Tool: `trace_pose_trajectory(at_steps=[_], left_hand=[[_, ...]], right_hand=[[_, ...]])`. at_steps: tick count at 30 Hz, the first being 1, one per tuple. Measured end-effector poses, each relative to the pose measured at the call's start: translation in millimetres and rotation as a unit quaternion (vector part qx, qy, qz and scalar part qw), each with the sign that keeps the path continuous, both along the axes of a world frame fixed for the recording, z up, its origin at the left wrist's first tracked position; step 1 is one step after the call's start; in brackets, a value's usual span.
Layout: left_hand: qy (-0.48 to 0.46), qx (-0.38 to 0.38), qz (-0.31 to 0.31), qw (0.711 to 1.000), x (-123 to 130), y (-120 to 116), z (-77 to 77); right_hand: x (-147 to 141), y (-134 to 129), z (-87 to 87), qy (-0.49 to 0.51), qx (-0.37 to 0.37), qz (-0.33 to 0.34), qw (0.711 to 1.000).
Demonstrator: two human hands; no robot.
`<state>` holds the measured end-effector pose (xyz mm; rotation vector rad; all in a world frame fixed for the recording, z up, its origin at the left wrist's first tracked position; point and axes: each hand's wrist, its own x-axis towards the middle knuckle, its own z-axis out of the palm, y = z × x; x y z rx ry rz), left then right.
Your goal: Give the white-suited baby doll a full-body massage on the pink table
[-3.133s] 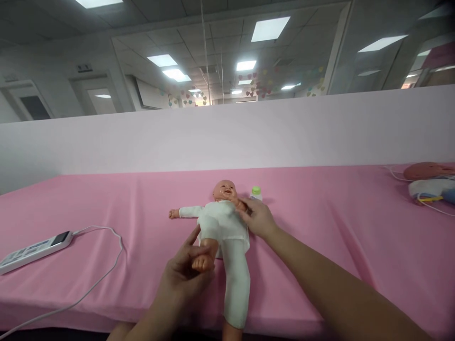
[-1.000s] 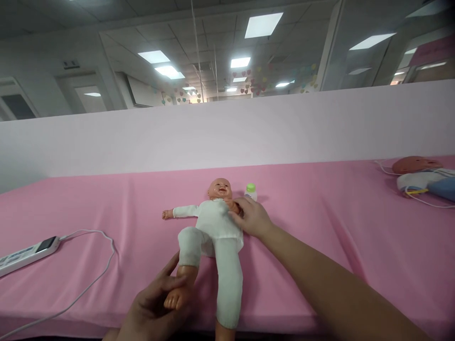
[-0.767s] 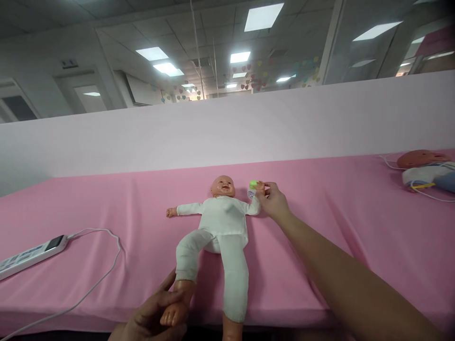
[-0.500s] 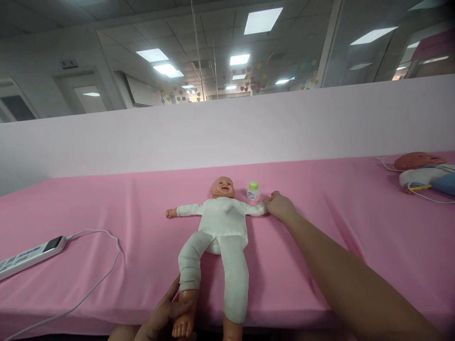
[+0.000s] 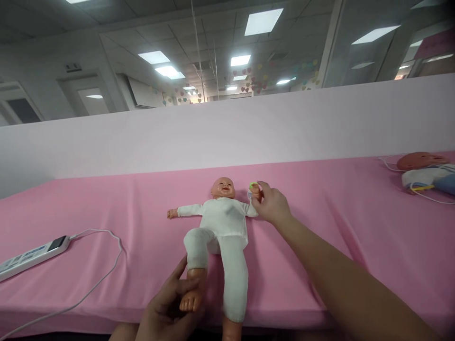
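A baby doll (image 5: 225, 219) in a white top and leggings lies face up, its head away from me. My left hand (image 5: 165, 305) is closed around the bare ankle of the doll's leg on the left, which is raised and bent at the knee. My right hand (image 5: 275, 204) grips the doll's arm on the right near the wrist, and the small doll hand points upward. Directly behind that doll hand stands a small jar with a green lid (image 5: 253, 184), mostly hidden by it.
Pink cloth (image 5: 302, 189) covers the table, with a low white wall (image 5: 227, 137) behind. At left lies a white power strip (image 5: 33, 258) with its cable (image 5: 103, 279). A second doll (image 5: 419, 161) with thin tubes and blue-white cloth lies far right.
My right hand has moved inward and left, bending the doll's arm up in front of the jar. My left hand has pushed the doll's foot up and slightly right.
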<state>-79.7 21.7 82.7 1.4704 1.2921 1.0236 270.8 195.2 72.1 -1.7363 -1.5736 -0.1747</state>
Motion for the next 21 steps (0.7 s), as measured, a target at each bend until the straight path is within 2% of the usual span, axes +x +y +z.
trace_pose_trajectory(at_steps=[2,4,7,10,13,17,21], left_hand=[[-0.032,0.037,-0.005,0.999,8,10,-0.9],[-0.066,0.081,-0.008,0.995,15,24,-6.4],[-0.074,0.122,-0.020,0.990,24,45,-12.8],[-0.073,0.155,-0.028,0.985,33,62,-9.9],[-0.072,0.152,-0.027,0.985,40,70,-6.6],[-0.062,0.134,-0.017,0.989,40,75,-19.4],[-0.010,0.151,-0.031,0.988,29,68,-31.7]], right_hand=[[-15,-5,1.1,-0.048,0.081,0.083,0.992],[-28,-10,0.3,-0.081,0.122,0.149,0.978],[-44,-15,-3.0,-0.115,0.134,0.197,0.964],[-54,-18,-6.5,-0.137,0.128,0.244,0.951],[-59,-19,-7.7,-0.151,0.089,0.299,0.938],[-61,-20,-6.6,-0.162,0.035,0.320,0.933],[-59,-18,-8.0,-0.119,0.038,0.309,0.943]])
